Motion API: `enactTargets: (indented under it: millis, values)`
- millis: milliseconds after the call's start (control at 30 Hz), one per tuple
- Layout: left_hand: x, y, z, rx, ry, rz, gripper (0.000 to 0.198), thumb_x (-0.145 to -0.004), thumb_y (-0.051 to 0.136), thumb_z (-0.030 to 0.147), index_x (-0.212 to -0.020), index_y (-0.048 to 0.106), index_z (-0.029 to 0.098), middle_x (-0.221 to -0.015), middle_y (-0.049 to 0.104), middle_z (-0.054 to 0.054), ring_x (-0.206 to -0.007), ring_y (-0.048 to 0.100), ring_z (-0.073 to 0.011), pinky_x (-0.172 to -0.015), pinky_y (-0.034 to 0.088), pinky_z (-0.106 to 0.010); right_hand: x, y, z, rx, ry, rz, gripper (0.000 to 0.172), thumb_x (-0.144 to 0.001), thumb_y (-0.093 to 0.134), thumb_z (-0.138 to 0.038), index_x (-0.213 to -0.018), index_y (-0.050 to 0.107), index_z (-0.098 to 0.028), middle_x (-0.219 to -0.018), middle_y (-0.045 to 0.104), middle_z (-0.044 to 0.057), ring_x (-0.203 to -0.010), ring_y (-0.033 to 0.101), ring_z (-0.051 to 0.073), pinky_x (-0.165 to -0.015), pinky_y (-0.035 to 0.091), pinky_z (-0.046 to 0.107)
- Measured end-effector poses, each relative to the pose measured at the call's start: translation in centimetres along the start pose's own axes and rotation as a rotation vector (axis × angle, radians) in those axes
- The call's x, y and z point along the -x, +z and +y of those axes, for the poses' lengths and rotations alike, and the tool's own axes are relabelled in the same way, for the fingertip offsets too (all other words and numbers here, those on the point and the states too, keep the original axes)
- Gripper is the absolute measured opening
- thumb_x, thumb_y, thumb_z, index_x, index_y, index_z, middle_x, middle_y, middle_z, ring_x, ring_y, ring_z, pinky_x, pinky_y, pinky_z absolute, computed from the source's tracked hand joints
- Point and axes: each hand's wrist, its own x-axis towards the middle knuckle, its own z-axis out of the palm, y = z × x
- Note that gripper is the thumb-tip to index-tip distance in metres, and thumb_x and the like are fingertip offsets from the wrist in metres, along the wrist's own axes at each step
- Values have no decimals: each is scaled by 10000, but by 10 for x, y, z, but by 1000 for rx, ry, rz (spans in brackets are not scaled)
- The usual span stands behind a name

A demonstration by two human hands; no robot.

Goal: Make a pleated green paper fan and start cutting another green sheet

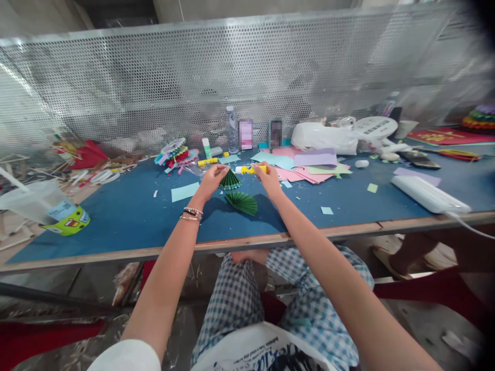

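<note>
Pinched at its narrow top in my left hand (211, 181) is a green pleated paper fan (231, 181) with a pale, decorated lower edge. My right hand (267, 179) grips a yellow glue stick (252, 169), whose white end points left toward the fan. A small gap seems to lie between the glue stick and the fan. A second green pleated fan (243, 203) rests on the blue tabletop (150, 226) just below my hands. Close to my left wrist lies a light blue paper piece (185, 192).
Coloured paper sheets (315, 158) and a white plastic bag (324, 138) lie behind my right hand. Two phones (246, 134) and a water bottle (231, 129) stand at the back. A drink cup (46, 206) is at left, a white power strip (429, 194) at right. Perforated metal mesh (174, 77) borders the table.
</note>
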Motion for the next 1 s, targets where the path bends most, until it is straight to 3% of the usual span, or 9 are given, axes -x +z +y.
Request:
enactTargets:
  millis: [167,400,533,733,1000]
  values:
    - [2,5,1,15,-15,-54,313,-793,591,475,-774,557,164,-664,526,23,-636,469,-110,-616,331,-227,2,4,4,-58,-38,-121,347,-763,585,-544,-738,536,-202,-535,410,-61,-498,346,81,-495,265,232]
    - [4,10,0,165,-70,-3,326,-774,623,463,-685,533,162,-634,445,34,-602,383,-91,-566,287,-217,7,5,-1,41,-67,-109,340,-790,557,-545,-810,564,-206,-573,437,-50,-524,371,93,-497,280,235]
    - [5,12,2,265,-145,-11,343,-744,661,455,-642,522,158,-608,413,40,-565,350,-81,-520,270,-213,11,4,-4,172,-157,-85,311,-806,558,-506,-878,589,-206,-676,537,-18,-568,418,108,-522,311,242]
    - [6,12,3,390,-243,-36,332,-698,710,441,-649,554,152,-605,443,41,-542,379,-70,-488,282,-203,13,4,-2,261,-261,-92,286,-835,542,-458,-950,595,-202,-832,622,26,-658,491,133,-602,372,260]
    - [5,9,1,412,-279,-58,323,-681,724,439,-655,581,150,-603,493,36,-523,419,-68,-485,312,-203,11,5,1,277,-291,-87,289,-839,538,-449,-974,593,-200,-906,633,48,-700,507,146,-629,381,271]
